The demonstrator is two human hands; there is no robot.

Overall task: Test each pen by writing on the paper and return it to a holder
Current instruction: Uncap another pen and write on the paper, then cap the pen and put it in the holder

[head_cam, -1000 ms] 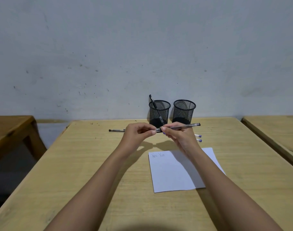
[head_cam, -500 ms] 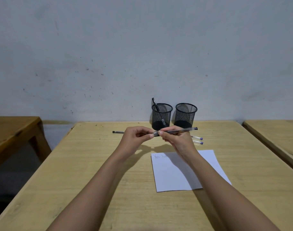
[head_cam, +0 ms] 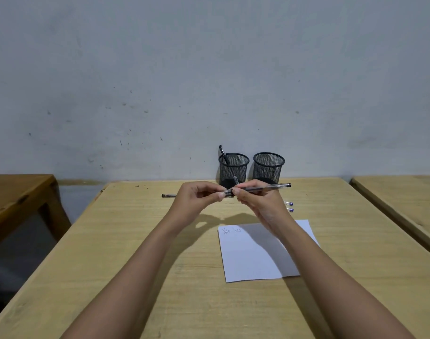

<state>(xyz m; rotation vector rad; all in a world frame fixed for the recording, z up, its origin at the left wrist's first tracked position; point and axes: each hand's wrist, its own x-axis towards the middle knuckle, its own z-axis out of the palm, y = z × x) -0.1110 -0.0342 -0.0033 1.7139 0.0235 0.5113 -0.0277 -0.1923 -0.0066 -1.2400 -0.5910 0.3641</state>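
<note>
I hold a clear pen point(head_cam: 265, 187) level above the wooden table point(head_cam: 126, 253). My right hand point(head_cam: 260, 204) grips its barrel, and my left hand point(head_cam: 199, 199) pinches its left end, where the cap is. Below my right forearm lies white paper point(head_cam: 248, 255) with a little writing at its top left. Two black mesh holders stand at the back: the left holder point(head_cam: 233, 170) has one black pen point(head_cam: 224, 155) in it, the right holder point(head_cam: 268, 168) looks empty. Another pen point(head_cam: 167, 195) lies on the table behind my left hand. Two blue-ended pens point(head_cam: 289, 206) show beside my right wrist.
A grey wall rises directly behind the holders. A darker wooden table point(head_cam: 16, 192) stands to the left across a gap. Another light table point(head_cam: 402, 204) sits close on the right.
My hands and the pen have stayed almost in place; the pen's right end has dipped slightly toward level. The view has tilted a little.
</note>
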